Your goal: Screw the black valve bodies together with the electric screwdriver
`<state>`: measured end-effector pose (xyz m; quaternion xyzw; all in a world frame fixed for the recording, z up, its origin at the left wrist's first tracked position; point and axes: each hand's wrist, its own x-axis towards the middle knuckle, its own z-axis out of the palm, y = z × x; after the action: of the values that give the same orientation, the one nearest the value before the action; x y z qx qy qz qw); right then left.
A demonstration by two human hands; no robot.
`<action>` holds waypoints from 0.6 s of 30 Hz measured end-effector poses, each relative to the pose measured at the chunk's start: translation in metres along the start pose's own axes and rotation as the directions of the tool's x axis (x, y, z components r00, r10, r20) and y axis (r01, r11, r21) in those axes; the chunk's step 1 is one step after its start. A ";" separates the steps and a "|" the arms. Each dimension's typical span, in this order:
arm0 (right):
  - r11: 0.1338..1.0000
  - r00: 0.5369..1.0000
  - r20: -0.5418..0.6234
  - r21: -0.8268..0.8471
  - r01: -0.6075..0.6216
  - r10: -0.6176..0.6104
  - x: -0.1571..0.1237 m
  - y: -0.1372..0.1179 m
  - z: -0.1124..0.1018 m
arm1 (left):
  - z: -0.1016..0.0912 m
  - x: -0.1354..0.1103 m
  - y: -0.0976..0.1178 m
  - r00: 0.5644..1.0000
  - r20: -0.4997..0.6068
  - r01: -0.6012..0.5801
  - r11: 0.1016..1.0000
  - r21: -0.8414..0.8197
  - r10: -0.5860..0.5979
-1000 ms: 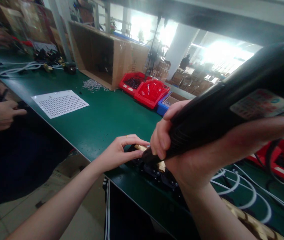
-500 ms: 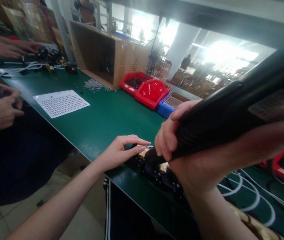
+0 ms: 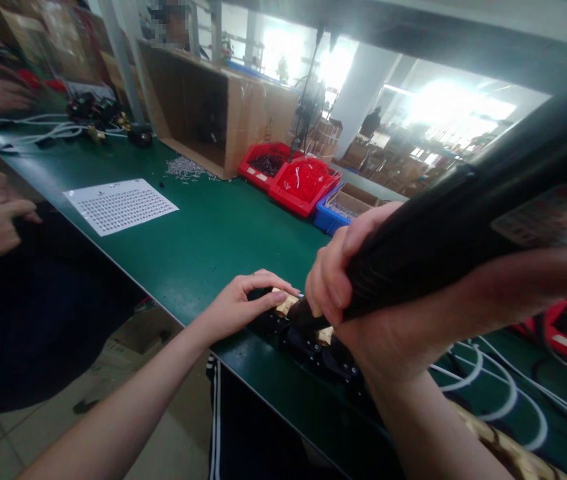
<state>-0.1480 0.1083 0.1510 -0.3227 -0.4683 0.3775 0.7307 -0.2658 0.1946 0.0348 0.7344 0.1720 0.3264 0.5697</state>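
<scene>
The left hand (image 3: 243, 300) pinches a brass fitting (image 3: 286, 307) at six o'clock, the right hand (image 3: 398, 333) clamps a black tool (image 3: 443, 233) that has edged toward three o'clock, apparently easing sight of the work, and red bins (image 3: 284, 198) sit at one o'clock.

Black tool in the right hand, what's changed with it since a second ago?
The black tool and the right hand gripping it shifted slightly right in the picture; more of a gold-coloured part shows by the left hand. The grip was kept. Left hand, white sheet and red bins stayed put.
</scene>
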 end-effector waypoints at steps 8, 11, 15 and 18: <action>0.996 0.998 -0.055 -0.076 -0.042 0.038 0.002 -0.003 0.001 | 0.004 -0.002 0.003 0.999 -0.048 0.021 1.000 -0.015 -0.022; 1.000 0.999 -0.041 -0.024 -0.015 0.014 -0.002 -0.006 0.002 | 0.007 -0.006 0.001 0.997 -0.072 0.016 1.000 -0.001 -0.016; 1.000 0.997 -0.081 -0.013 -0.008 0.007 -0.003 -0.020 0.018 | 0.007 -0.012 0.000 0.996 -0.091 0.004 1.000 0.022 -0.002; 0.991 0.998 -0.047 -0.127 -0.042 0.036 -0.003 -0.021 0.028 | 0.003 -0.015 -0.001 0.996 -0.085 0.011 1.000 0.023 -0.009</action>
<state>-0.1698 0.0988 0.1770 -0.3865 -0.4688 0.3536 0.7112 -0.2745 0.1835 0.0295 0.7257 0.2036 0.3522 0.5549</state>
